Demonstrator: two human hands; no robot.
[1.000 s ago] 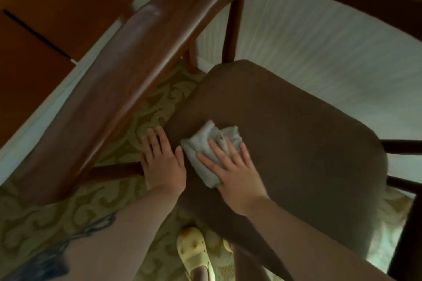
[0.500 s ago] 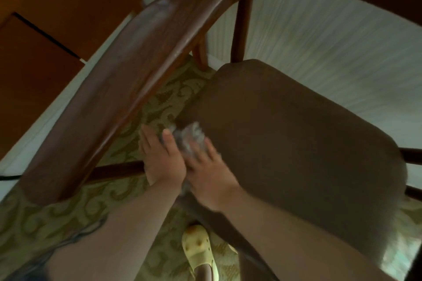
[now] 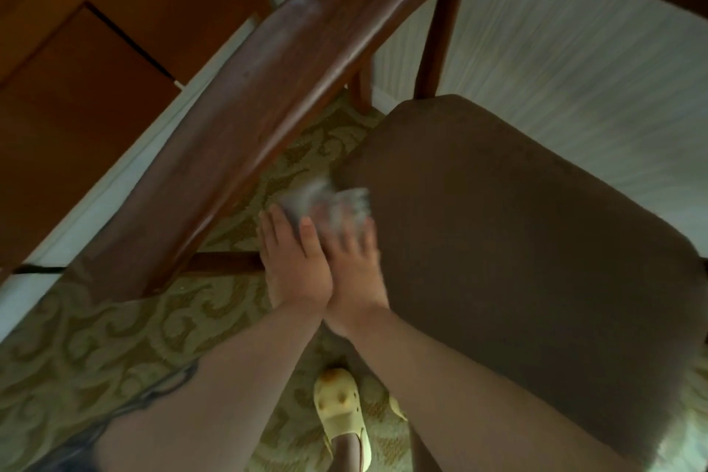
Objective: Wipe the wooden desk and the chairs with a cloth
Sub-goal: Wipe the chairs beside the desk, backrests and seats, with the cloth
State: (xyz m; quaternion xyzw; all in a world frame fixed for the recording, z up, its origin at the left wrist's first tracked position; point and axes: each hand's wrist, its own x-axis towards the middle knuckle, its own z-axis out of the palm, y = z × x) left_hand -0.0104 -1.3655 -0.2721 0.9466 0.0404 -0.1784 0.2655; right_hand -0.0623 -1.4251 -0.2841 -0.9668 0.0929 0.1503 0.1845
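I look down on a wooden chair with a dark brown cushioned seat (image 3: pixel 517 241) and a curved wooden backrest rail (image 3: pixel 268 88). A light grey cloth (image 3: pixel 325 203), blurred by motion, lies at the seat's left edge. My right hand (image 3: pixel 356 272) presses flat on the cloth with straight fingers. My left hand (image 3: pixel 291 264) lies right beside it at the seat's left edge, fingers straight, touching the cloth's near side. The two hands touch each other.
A wooden desk or cabinet (image 3: pixel 76 69) fills the upper left. Patterned green carpet (image 3: pixel 115 337) covers the floor below the chair. A pale ribbed wall (image 3: pixel 574 69) lies behind the seat. My foot in a yellow clog (image 3: pixel 341 414) stands under the seat's near edge.
My right hand has slid the cloth leftward across the seat to its left edge, up against my left hand. My left hand has stayed at the seat's edge.
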